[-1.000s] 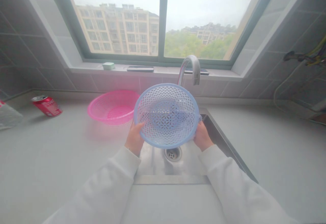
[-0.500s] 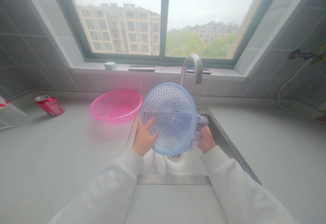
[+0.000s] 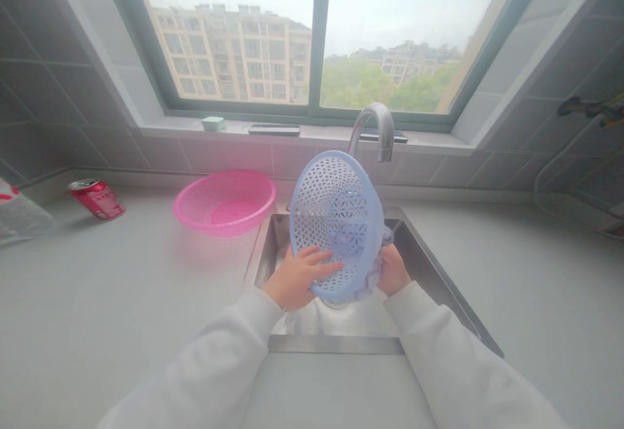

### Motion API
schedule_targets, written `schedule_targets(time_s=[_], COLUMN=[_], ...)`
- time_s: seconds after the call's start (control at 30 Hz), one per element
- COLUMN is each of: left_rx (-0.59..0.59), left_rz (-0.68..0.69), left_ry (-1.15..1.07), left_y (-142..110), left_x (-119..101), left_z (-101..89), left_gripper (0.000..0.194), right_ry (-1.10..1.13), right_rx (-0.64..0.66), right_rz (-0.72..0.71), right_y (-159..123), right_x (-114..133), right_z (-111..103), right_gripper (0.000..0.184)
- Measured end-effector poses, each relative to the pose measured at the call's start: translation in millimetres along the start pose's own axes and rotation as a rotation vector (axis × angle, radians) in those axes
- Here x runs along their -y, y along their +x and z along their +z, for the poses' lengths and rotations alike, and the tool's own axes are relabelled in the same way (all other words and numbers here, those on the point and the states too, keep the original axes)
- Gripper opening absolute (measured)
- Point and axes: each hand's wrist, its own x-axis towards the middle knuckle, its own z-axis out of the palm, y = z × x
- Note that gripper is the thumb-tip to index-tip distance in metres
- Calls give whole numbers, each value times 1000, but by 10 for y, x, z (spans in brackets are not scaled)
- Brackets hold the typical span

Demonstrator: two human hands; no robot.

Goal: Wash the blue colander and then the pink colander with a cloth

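The blue basket (image 3: 336, 224) is in your hands, tipped up on its edge over the steel sink (image 3: 336, 344), its lower rim near the sink's front and its perforated face turned toward your left. Your left hand (image 3: 297, 278) holds it from below, with the fingers laid across the lattice, slightly apart and wrapped onto the basket. Your right hand (image 3: 394, 270) is at the opposite rim, its fingers curled and closed on a bunched lilac cloth (image 3: 373, 278) pressed against the plastic, though the basket hides part of that grip.

So far, the cloth is on the blue basket, while the pink basket (image 3: 224, 205) sits apart on the counter (image 3: 121, 299), just left of the sink. No water shows from the faucet (image 3: 377, 123).

As for writing, the red can (image 3: 96, 199) lying on the counter has white lettering, but it is too small and blurred for you to read a brand. The plastic bag (image 3: 19, 211) at the far left has red printing that you cannot read either.
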Motion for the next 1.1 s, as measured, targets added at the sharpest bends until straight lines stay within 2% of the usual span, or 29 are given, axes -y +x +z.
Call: schedule_targets(time_s=[0.13,0.27,0.37,0.5,0.6,0.67,0.8,0.87,0.93,1.1], left_rx=[-132,-161,-227,-283,-255,-203,-7,51,52,-62], left_rz=[-101,-19,-24,-81,-63,-49,-23,-6,6,-21], left_ry=[-17,-321,-548,-657,-682,-680,-625,-629,-652,-704], left_y=[13,35,24,-5,-9,-8,-17,-18,-9,27], left_x=[1,27,20,-1,-3,2,29,47,61,55], left_z=[40,79,108,139,139,130,146,182,218,211], left_gripper=[51,52,61,68,70,71,78,83,84,65], right_ry=[12,-219,-555,-967,-1181,-1214,-1151,-1129,-1135,-1227], right_rx=[-54,5,163,293,288,196,-120,-194,-149,167], right_rz=[-1,-120,-373,-743,-918,-1001,-993,-952,-934,-999], right_y=[36,51,19,-69,-111,-97,12,53,46,-150], right_x=[-112,-194,-155,-66,-47,-53,-62,-54,-36,-1], right_z=[-37,-67,-41,67,117,89,-88,-154,-142,191], right_gripper=[31,35,29,16,8,13,32,34,31,17])
